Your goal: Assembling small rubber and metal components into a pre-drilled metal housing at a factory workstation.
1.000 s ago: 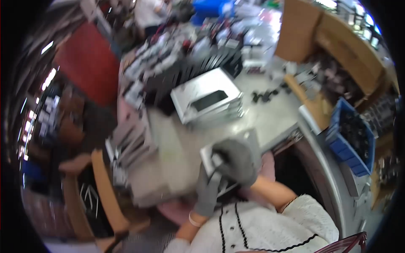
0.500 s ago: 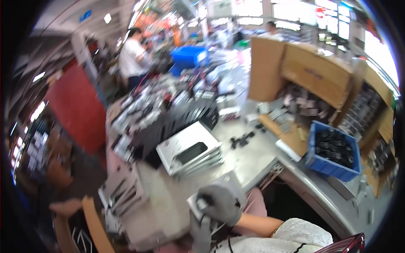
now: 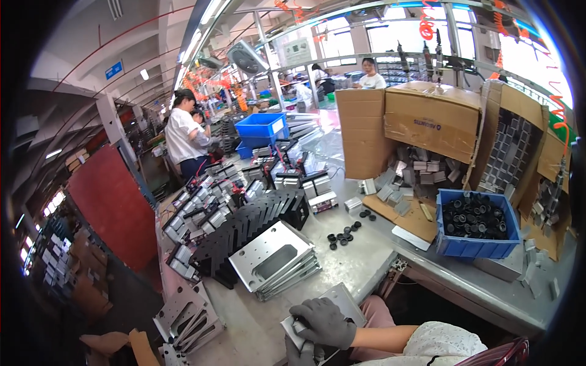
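At the table's near edge, my right hand (image 3: 328,323), in a grey glove, curls its fingers over the left part of a silver metal plate (image 3: 343,297). My left hand (image 3: 299,351), also gloved, grips the same plate from below and in front, close beside the right. Whatever small part may lie between the fingers is hidden. Just beyond them is a stack of silver metal plates with long cutouts (image 3: 262,247). More metal plates (image 3: 189,314) lean together at the left edge of the table.
A row of black brackets (image 3: 244,229) and many silver-and-black assemblies (image 3: 201,213) fill the table's far left. Loose black caps (image 3: 345,235) lie near a blue bin (image 3: 479,249) of caps. Cardboard boxes (image 3: 427,122) hold metal pieces. Co-workers (image 3: 186,134) stand farther back.
My view has tilted and steadied, so the scene sits lower and looks sharper. Both hands stay on the metal plate, close together.
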The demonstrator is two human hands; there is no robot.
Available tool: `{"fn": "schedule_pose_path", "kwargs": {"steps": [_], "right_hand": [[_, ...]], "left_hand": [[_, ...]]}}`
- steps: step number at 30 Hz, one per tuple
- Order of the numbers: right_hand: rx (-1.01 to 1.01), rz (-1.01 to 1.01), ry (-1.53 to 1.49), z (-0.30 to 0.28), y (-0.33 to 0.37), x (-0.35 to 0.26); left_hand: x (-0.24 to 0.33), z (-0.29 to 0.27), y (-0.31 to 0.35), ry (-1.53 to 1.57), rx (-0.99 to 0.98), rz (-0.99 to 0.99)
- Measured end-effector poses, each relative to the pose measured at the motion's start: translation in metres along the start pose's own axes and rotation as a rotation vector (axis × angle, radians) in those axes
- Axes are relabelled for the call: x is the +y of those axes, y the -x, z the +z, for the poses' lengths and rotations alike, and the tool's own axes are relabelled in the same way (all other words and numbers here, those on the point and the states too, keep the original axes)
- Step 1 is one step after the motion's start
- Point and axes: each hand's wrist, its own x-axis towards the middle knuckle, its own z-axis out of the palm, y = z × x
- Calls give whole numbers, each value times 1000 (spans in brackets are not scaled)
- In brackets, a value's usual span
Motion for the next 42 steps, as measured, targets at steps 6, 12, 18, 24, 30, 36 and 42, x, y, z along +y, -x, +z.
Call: {"fn": "schedule_pose_path", "kwargs": {"steps": [6,12,18,24,30,36,42], "right_hand": [[78,-153,-151,8,-1,12],[58,23,-23,-2,7,4],[-66,-344,-10,4,2,20],[-208,-306,-132,1,2,34],[-259,-184,-320,2,5,68],[-646,225,-856,3,-15,82],[-480,103,-716,8,-14,75]], "left_hand": [[13,-12,10,-376,11,-66],[29,18,16,-477,-116,38],[39,17,29,-163,-88,-71],[35,16,25,-138,-99,-160],[48,16,20,-170,-147,-280],[40,-2,10,-143,-220,-232],[54,-4,6,-174,-257,-270]]}}
